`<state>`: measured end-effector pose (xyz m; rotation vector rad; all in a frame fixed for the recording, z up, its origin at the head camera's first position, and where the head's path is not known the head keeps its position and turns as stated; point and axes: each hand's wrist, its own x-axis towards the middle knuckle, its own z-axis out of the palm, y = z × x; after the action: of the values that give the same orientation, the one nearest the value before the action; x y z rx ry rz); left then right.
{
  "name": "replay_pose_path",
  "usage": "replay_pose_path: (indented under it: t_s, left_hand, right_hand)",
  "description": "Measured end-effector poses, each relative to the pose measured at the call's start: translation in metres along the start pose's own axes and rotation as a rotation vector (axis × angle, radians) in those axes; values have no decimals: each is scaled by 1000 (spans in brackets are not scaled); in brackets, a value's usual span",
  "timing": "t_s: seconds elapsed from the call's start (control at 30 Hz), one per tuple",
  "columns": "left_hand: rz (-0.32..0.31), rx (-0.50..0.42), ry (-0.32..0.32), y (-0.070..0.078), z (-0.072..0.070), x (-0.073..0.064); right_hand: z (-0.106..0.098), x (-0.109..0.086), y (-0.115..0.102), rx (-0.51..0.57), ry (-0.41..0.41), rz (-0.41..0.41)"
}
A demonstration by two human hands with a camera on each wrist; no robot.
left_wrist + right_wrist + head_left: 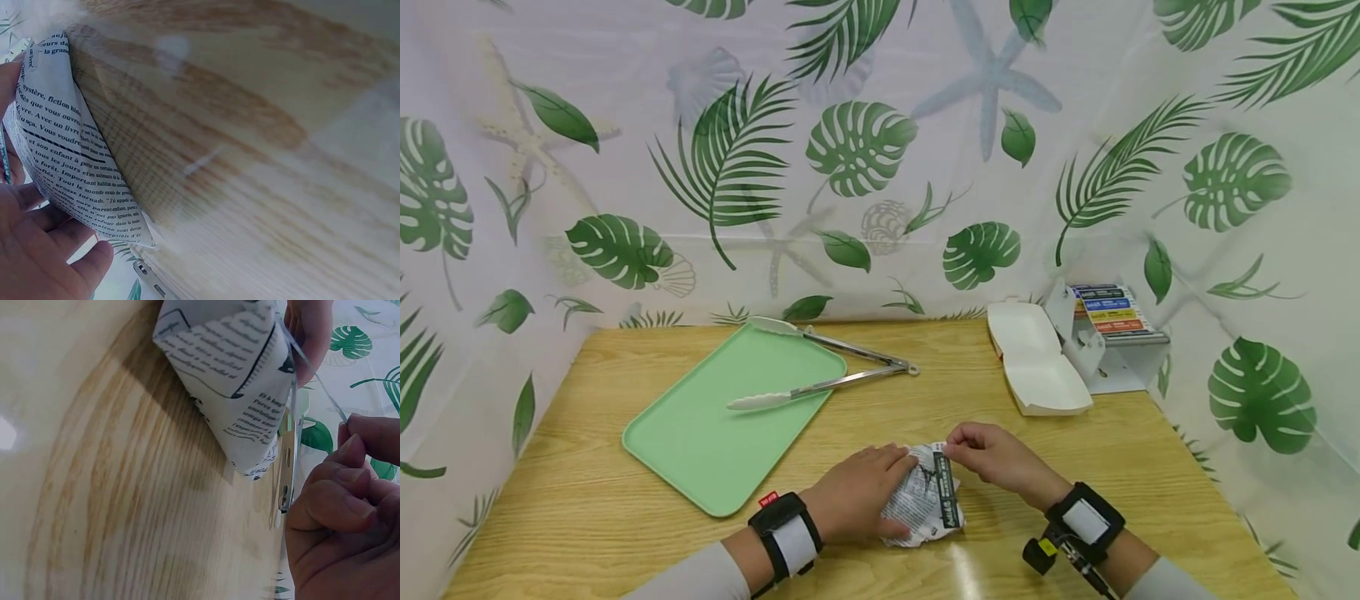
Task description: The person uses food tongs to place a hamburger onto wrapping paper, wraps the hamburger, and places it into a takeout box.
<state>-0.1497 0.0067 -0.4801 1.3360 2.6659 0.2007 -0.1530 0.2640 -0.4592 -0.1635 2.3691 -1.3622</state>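
A packet wrapped in newsprint-patterned paper [912,502] lies on the table in front of me. A dark printed label [948,492] runs down its right side. My left hand [856,492] holds the packet from the left, fingers over the far part and thumb at the near edge. At the packet's far right corner, my right hand [1000,458] pinches the label's end between thumb and index finger. In the right wrist view the label shows edge-on as a thin strip [320,380], stretched from the paper to those fingertips. The packet's contents are hidden.
Left of centre lies a green tray [700,425], with spread tongs [850,379] resting partly across it. An unfolded white carton [1033,367] stands at the back right, beside a metal dispenser [1093,358] holding rows of coloured labels [1112,312]. Patterned curtains enclose the table.
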Motion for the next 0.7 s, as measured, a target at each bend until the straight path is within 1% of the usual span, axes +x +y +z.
replay_pose_path:
  t_s: [0.27, 0.6, 0.7]
  left_hand:
    - [-4, 16, -6, 3, -3, 3]
    - [-10, 107, -30, 8, -8, 6]
    - [-8, 109, -27, 7, -9, 7]
  right_hand:
    - [3, 3, 7, -27, -5, -8]
    - [5, 6, 11, -67, -10, -55]
    - [6, 8, 12, -74, -5, -60]
